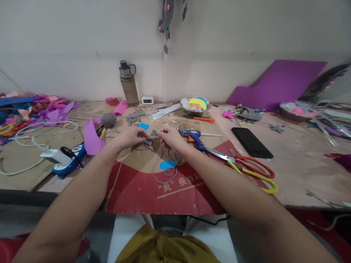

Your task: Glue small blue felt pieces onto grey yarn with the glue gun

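Both my hands meet over the middle of a flattened cardboard sheet [142,190] on the table. My left hand [131,137] pinches one end of a small grey felt piece [152,137], and my right hand [171,136] pinches the other end. Grey cord [161,171] hangs from the piece and loops on the cardboard beside a blue felt cutout [167,164]. A blue glue gun [195,138] lies just right of my right hand.
Red-handled and yellow-handled scissors [246,168] lie to the right, with a black phone [251,142] behind. Left: grey yarn ball [108,119], purple felt [92,138], white cable and charger [55,156], felt scraps. A bottle [128,84], bowl [195,105] and purple sheet [276,84] stand at the back.
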Demonstrator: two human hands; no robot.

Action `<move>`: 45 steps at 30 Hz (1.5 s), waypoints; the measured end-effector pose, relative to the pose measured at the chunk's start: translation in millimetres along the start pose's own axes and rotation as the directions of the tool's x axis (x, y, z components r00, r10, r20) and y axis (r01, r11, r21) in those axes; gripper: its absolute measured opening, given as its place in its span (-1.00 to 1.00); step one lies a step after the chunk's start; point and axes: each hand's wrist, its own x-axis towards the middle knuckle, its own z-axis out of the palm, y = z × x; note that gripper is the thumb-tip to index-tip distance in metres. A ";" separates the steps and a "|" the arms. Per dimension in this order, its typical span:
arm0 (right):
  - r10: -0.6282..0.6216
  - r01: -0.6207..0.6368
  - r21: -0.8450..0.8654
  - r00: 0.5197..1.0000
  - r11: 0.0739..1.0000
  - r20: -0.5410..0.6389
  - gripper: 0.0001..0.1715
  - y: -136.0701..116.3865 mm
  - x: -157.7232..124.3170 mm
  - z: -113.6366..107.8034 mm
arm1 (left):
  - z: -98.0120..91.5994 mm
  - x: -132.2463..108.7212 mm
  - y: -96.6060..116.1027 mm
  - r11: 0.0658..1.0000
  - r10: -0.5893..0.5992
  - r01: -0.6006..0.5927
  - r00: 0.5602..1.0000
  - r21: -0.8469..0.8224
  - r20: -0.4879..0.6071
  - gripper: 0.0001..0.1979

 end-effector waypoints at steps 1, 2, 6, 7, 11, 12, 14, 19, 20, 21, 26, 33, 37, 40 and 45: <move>0.004 -0.004 0.011 1.000 1.000 0.003 -0.81 -0.2 -0.2 -0.5 | -0.6 0.0 0.7 1.000 0.002 -0.002 1.000 0.023 0.007 -0.81; 0.006 -0.006 0.020 1.000 1.000 0.003 -0.81 -0.3 -0.3 -1.0 | -1.0 0.1 1.1 0.999 0.009 -0.009 1.000 0.042 0.012 -0.80; 0.006 -0.006 0.051 1.000 0.999 0.004 -0.82 -0.8 -0.4 -2.6 | -0.5 1.8 0.5 0.991 0.099 -0.098 0.995 0.092 -0.010 -0.80; 0.008 -0.009 0.060 1.000 0.998 0.007 -0.83 -1.3 -0.6 -2.7 | -0.1 1.9 0.4 0.990 0.108 -0.106 0.994 0.089 -0.016 -0.83; -0.004 0.004 0.090 1.000 0.996 0.000 -0.82 -4.3 -1.4 -3.2 | 2.6 0.2 1.4 0.999 0.040 -0.039 0.998 0.015 -0.041 -0.94; -0.013 0.014 0.099 1.000 0.995 -0.008 -0.81 -4.6 -1.1 -3.5 | 3.5 -0.4 1.8 1.000 0.004 -0.004 0.999 -0.008 -0.032 -0.92; -0.034 0.038 0.126 0.999 0.991 -0.033 -0.80 -4.0 0.5 -4.2 | 5.3 -1.5 2.6 0.997 -0.068 0.068 0.998 -0.037 0.007 -0.88; -0.067 0.081 0.169 0.994 0.982 -0.086 -0.82 0.3 6.0 -6.0 | 6.6 -1.5 3.0 0.983 -0.161 0.162 0.987 -0.089 0.020 -0.89; -0.068 0.082 0.169 0.994 0.982 -0.086 -0.83 0.9 6.4 -6.0 | 6.5 -1.1 2.6 0.979 -0.176 0.178 0.984 -0.105 0.022 -0.90; -0.071 0.084 0.166 0.994 0.983 -0.084 -0.83 1.3 6.5 -5.8 | 6.4 -0.5 2.1 0.975 -0.185 0.187 0.982 -0.118 0.024 -0.89; -0.076 0.083 0.140 0.996 0.987 -0.053 -0.81 3.4 5.9 -2.5 | 9.1 1.2 3.3 0.972 -0.192 0.195 0.981 -0.132 0.036 -0.84; -0.075 0.079 0.103 0.996 0.992 -0.041 -0.79 1.4 6.1 4.2 | 14.1 1.5 4.5 0.972 -0.211 0.218 0.974 -0.085 0.085 -0.77; -0.078 0.081 0.058 0.995 0.995 -0.063 -0.80 -4.0 3.6 6.9 | 11.3 0.7 2.1 0.955 -0.211 0.227 0.972 -0.188 0.104 -0.90; -0.099 0.102 0.034 0.993 0.994 -0.069 -0.81 -4.8 4.5 8.3 | 8.9 -0.9 4.3 0.952 -0.241 0.252 0.967 -0.171 0.081 -0.90; -0.214 0.212 -0.036 0.975 0.977 -0.058 -0.82 -0.6 11.4 12.5 | 5.8 -0.8 3.1 0.981 -0.194 0.194 0.981 0.003 0.009 -0.87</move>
